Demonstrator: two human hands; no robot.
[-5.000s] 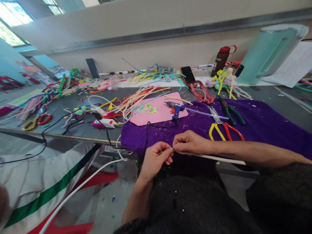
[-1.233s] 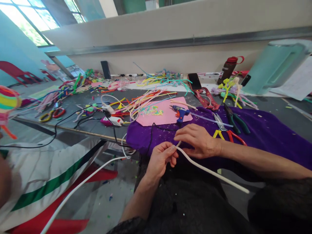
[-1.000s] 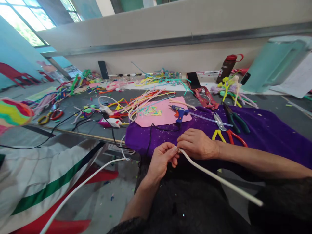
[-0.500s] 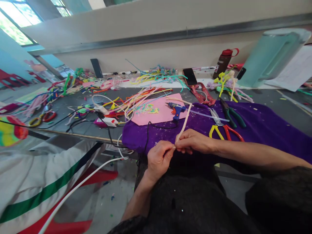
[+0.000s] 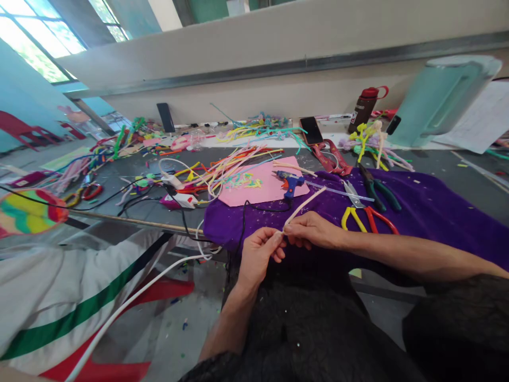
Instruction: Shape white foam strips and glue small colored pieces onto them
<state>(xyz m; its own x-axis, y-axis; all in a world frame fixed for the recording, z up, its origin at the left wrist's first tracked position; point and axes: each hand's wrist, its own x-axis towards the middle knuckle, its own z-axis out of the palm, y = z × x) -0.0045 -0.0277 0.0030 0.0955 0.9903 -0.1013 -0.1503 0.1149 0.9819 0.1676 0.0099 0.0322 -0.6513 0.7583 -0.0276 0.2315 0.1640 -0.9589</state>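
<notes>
Both hands pinching one white pipe cleaner at the tabletop (image 5: 131, 209) edge.
Purple cloth (image 5: 429, 212) is lying beneath; right hand (image 5: 314, 231) and left hand (image 5: 258, 254) fingers are gripping the white pipe cleaner (image 5: 304, 204), angling up-right.

Cream pipe cleaner (image 5: 304, 204), tilted upward

Left hand (image 5: 257, 255), right hand (image 5: 314, 231): fingertips pinched together.

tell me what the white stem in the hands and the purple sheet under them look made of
The white stem looks like a pipe cleaner, probably fuzzy fibre over wire: matte, thin, holding a slight bend past the left hand and right hand. The purple sheet seems soft fabric, perhaps felt or fleece: matte, draped over the table edge, flecked with scraps.
</notes>
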